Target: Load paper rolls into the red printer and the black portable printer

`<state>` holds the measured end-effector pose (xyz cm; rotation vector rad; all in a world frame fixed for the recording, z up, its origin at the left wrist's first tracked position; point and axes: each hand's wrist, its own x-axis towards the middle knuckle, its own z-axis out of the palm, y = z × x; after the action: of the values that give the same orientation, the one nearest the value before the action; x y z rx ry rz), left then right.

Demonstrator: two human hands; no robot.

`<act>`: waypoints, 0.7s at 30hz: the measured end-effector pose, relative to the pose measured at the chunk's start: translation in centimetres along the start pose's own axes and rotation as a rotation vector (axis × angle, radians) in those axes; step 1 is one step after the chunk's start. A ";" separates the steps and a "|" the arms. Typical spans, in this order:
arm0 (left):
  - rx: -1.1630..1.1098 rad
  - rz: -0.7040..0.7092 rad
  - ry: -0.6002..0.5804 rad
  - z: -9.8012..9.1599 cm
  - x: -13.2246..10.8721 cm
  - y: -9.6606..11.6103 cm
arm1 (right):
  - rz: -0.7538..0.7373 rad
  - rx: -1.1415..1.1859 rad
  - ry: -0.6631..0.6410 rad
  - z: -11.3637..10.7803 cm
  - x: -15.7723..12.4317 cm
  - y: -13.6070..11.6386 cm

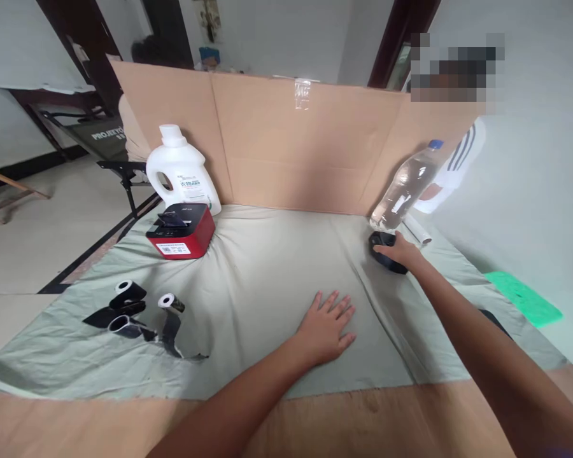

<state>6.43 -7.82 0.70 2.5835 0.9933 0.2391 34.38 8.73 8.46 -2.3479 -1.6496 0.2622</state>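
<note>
My left hand (325, 327) lies flat on the pale green cloth (267, 273), fingers spread, holding nothing. My right hand (401, 251) reaches to the far right and rests on a small black object (384, 249), its fingers curled over it. A clear plastic bottle (405, 184) with a blue cap leans tilted just above that hand, against the cardboard wall (291, 140). A white roll (417, 230) lies beside the hand.
A red and black box-shaped device (181, 232) and a white detergent jug (181, 168) stand at the back left. Black ribbon rolls (138, 312) lie at the front left. A person in a striped sleeve (458, 165) is behind the right wall. A green mat (523, 298) lies right.
</note>
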 end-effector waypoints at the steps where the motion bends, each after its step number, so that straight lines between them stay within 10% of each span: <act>1: 0.007 0.020 0.003 0.1 -0.1 0.2 | 0.005 -0.031 -0.038 0.3 -1.6 -1.8; 10: 0.014 0.079 0.048 1.3 0.3 0.3 | -0.162 -0.048 -0.125 4.4 -16.0 -16.9; 21: 0.081 0.147 0.052 1.2 0.1 0.0 | -0.090 -0.019 -0.111 6.9 -19.7 -19.0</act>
<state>6.84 -8.07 -0.41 2.7403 0.8476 0.3116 8.70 -2.98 7.78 -2.3027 -1.8111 0.3662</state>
